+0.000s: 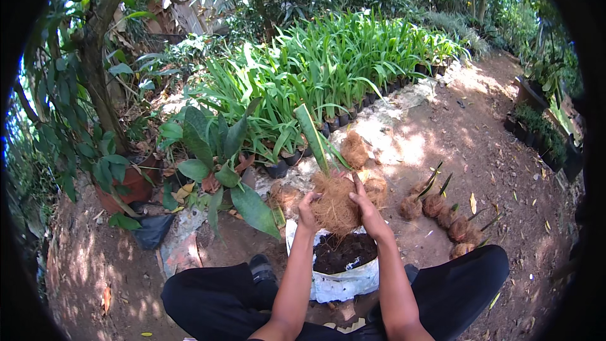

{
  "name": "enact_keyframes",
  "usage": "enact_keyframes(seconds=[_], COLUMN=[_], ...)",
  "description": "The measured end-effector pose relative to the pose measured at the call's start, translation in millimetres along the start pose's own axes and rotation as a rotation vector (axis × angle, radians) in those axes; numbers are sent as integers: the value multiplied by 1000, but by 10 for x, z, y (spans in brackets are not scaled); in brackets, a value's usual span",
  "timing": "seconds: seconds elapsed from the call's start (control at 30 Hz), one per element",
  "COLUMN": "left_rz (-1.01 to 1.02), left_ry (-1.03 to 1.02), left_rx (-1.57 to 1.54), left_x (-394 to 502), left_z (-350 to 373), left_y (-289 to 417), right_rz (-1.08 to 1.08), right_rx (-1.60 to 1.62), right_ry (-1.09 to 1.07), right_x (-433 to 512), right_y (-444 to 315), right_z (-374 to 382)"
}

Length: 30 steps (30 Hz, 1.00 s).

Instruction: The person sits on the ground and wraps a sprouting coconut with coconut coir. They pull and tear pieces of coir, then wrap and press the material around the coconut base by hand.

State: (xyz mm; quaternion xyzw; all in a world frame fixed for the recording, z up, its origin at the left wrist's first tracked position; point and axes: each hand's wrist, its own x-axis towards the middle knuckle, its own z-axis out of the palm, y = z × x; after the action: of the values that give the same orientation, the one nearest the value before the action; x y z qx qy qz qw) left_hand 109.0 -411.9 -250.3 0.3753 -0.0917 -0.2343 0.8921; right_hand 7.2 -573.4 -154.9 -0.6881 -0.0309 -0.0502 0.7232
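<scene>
Between both palms I hold a ball of brown coconut fibre [335,206], with a tall snake plant leaf [312,138] rising from its top. My left hand [308,209] presses its left side, and my right hand [367,207] grips the right side with the thumb or a finger pointing up. Below the ball stands a white sack [343,284] with its rim rolled down, holding dark soil [338,253]. Other fibre balls lie on the ground just beyond my hands, one brown ball [354,150] farthest off; some are partly hidden.
To the right lies a curved row of smaller fibre balls [434,204] with short leaves. Ahead is a dense bed of green plants in black bags [334,123]. A broad-leaved plant [253,206] and a reddish pot [128,189] stand left. My bent knees [213,289] flank the sack.
</scene>
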Motion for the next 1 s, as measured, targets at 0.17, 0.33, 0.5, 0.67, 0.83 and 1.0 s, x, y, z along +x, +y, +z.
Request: enact_keyframes(seconds=[0.17, 0.33, 0.5, 0.67, 0.83, 1.0], left_rz=[-21, 34, 87, 65, 25, 19], left_ry=[2, -217, -349, -144, 141, 246], left_rx=[-132, -181, -358, -169, 83, 579], left_x=[-10, -133, -228, -211, -136, -82], left_z=[90, 480, 704, 702, 669, 506], left_y=[8, 107, 141, 205, 113, 248], right_rz=[34, 103, 79, 282, 232, 115], right_rx=[412, 95, 396, 656, 560, 420], right_ry=[-29, 338, 291, 183, 263, 511], right_x=[0, 56, 32, -6, 9, 33], right_y=[35, 149, 218, 151, 218, 272], right_z=[-141, -3, 95, 64, 46, -51])
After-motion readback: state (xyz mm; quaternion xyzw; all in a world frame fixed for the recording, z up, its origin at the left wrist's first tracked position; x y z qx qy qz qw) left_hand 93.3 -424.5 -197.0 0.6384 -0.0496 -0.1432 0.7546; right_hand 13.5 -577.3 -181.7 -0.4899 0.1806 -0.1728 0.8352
